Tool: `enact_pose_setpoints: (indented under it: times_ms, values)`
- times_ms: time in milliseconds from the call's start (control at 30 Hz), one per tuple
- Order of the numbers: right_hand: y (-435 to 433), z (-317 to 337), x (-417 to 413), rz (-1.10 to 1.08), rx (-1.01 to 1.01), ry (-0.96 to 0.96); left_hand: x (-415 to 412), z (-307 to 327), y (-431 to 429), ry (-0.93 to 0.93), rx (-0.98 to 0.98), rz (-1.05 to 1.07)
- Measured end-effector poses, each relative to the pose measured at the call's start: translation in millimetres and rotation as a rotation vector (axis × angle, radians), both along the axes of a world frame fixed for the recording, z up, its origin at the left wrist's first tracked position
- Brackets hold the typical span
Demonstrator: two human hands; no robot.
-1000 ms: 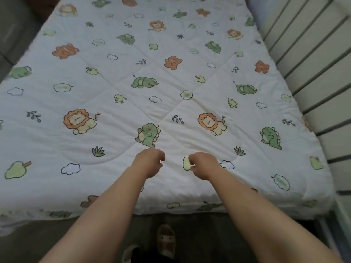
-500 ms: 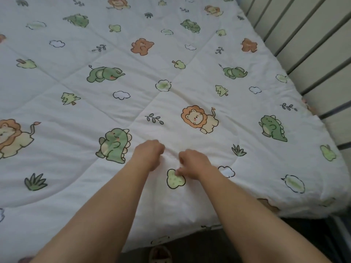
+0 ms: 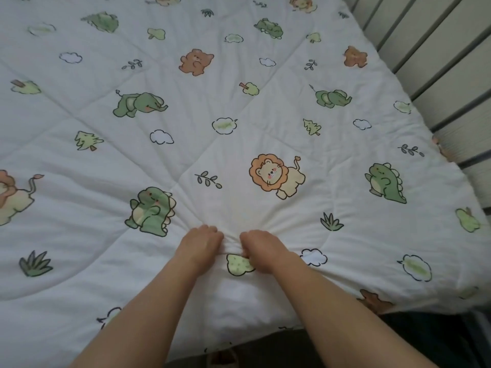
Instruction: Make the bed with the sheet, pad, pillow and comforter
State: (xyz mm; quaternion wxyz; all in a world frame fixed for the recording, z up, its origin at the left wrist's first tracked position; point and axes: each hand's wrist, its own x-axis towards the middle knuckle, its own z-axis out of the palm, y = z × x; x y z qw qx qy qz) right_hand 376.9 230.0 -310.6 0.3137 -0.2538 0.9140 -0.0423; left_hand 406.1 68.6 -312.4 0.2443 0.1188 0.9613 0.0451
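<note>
A white quilted comforter (image 3: 239,107) printed with lions, dinosaurs, elephants and clouds lies spread across the whole bed. My left hand (image 3: 200,244) and my right hand (image 3: 259,248) sit close together near the comforter's front edge. Both have their fingers curled into the fabric, and creases fan out from the bunch gathered between them. The sheet, pad and pillow are not visible; the comforter covers everything on the bed.
A slatted bed rail (image 3: 435,67) runs along the right side of the bed. Dark floor (image 3: 292,349) shows below the comforter's front edge, with a slipper (image 3: 221,359) partly in view at the bottom.
The camera has moved closer over the bed. Both hands have come nearer to each other and gathered the fabric into a tighter bunch with radiating creases.
</note>
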Motion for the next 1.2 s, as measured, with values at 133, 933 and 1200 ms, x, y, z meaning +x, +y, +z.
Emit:
enact_pose_setpoints:
  times_ms: [133,933,1200]
  values:
    - [3.6,14.6,4.6,0.032,-0.054,0.101,7.8,8.8,-12.6,0.037,0.127,0.069]
    - [-5.1,-2.3,140.6,0.216,0.126,0.012,152.1,2.6,-46.1,-0.094,-0.073,-0.105]
    - [-7.2,20.4,142.8,0.189,0.110,-0.010,163.4,22.1,-52.9,-0.084,0.056,-0.040]
